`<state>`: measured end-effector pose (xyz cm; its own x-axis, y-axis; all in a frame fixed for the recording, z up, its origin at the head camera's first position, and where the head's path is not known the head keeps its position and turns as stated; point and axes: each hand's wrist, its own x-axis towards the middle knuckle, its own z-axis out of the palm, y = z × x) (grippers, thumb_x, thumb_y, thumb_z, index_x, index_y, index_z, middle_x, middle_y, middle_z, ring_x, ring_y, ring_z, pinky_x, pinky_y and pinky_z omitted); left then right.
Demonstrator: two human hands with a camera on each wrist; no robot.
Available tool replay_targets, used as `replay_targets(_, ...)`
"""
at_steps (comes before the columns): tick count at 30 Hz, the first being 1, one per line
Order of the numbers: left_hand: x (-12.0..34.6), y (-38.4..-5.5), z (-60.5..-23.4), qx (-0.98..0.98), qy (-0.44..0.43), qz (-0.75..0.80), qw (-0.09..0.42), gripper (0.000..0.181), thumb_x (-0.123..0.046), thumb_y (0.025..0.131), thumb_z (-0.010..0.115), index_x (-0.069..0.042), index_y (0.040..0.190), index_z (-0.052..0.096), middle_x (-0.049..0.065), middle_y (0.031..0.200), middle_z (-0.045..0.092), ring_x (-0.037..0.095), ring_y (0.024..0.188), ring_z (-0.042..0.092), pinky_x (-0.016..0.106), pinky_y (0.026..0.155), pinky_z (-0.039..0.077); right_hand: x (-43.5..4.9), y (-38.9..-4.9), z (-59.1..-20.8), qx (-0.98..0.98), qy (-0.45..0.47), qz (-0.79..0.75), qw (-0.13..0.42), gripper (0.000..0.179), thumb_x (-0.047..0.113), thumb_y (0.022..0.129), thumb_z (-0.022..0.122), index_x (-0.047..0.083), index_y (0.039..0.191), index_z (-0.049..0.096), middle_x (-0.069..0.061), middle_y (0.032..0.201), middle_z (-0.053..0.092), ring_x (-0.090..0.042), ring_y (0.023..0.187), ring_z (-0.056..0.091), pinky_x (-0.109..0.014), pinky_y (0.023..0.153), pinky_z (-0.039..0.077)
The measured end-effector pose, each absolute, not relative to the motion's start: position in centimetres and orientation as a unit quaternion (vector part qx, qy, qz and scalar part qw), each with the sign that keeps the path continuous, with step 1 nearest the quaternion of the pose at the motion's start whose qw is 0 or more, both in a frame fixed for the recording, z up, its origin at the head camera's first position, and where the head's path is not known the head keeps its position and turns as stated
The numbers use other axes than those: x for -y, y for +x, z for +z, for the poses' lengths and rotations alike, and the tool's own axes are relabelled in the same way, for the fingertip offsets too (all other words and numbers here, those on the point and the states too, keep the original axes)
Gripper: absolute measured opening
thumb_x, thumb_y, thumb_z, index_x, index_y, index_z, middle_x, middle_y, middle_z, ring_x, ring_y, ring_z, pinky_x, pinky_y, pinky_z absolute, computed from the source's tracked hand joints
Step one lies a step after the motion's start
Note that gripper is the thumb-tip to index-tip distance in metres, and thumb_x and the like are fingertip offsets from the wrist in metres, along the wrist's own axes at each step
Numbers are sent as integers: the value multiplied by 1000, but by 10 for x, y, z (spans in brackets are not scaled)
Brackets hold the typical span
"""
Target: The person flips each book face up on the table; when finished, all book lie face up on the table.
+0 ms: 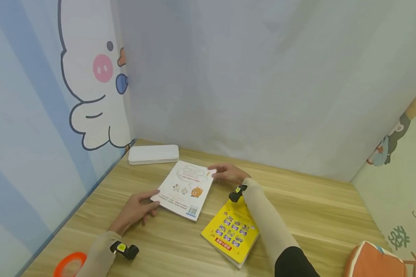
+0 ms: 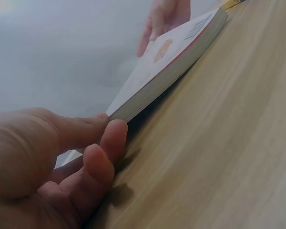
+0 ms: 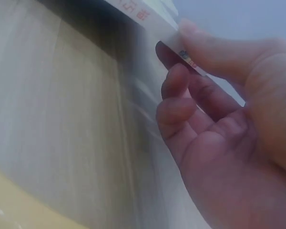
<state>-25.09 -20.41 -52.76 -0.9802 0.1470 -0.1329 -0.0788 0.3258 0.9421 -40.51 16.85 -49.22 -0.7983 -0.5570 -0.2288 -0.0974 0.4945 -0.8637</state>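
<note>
A white book (image 1: 185,190) with cartoon animals and a barcode on its cover is held between both hands, slightly above the wooden table. My left hand (image 1: 136,208) pinches its lower left corner, thumb on top and fingers below. At the upper right corner my right hand (image 1: 230,173) grips it the same way. The left wrist view shows the page edges of the white book (image 2: 174,69) over a shadow on the wood. In the right wrist view, the spine (image 3: 133,9) carries red lettering. Below the right forearm lies a yellow book (image 1: 233,231), partly covered by the sleeve.
A white flat case (image 1: 153,154) lies at the back left, close behind the white book. An orange ring-shaped object (image 1: 69,263) is at the front left, partly behind the left sleeve. An orange-red pouch (image 1: 376,261) stands at the front right. Curtains enclose the table (image 1: 319,215).
</note>
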Motion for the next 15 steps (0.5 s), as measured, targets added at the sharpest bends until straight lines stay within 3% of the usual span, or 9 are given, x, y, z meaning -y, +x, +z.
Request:
replay_targets(3, 204, -252, -528, -807, 23, 582, 97, 57, -18, 98, 71, -5, 149, 52, 6, 70, 71, 10, 46, 50, 26, 43, 50, -169, -405, -490, -825, -193, -466, 254, 46, 25, 100, 68, 22, 146, 59, -7, 139, 63, -21, 124, 61, -41, 113, 50)
replay_targets(7, 204, -253, -529, -805, 31, 584, 97, 58, -18, 98, 70, -3, 151, 50, 8, 71, 71, 11, 46, 49, 27, 42, 50, -170, -404, -490, -819, -189, -474, 261, 46, 23, 101, 66, 22, 147, 57, -7, 144, 60, -23, 129, 59, -45, 117, 46)
replay_targets(11, 203, -253, -528, -804, 40, 586, 97, 58, -18, 99, 70, -1, 150, 49, 11, 74, 72, 11, 46, 50, 27, 43, 50, -170, -403, -492, -825, -189, -466, 258, 46, 21, 102, 64, 22, 148, 56, -7, 144, 61, -21, 124, 59, -39, 109, 50)
replay_targets(15, 203, -253, -528, -805, 43, 583, 99, 58, -17, 99, 70, -1, 150, 50, 12, 76, 74, 11, 48, 53, 27, 44, 51, -171, -403, -494, -828, -195, -460, 257, 47, 17, 103, 63, 21, 149, 55, -8, 135, 66, -20, 109, 61, -29, 92, 52)
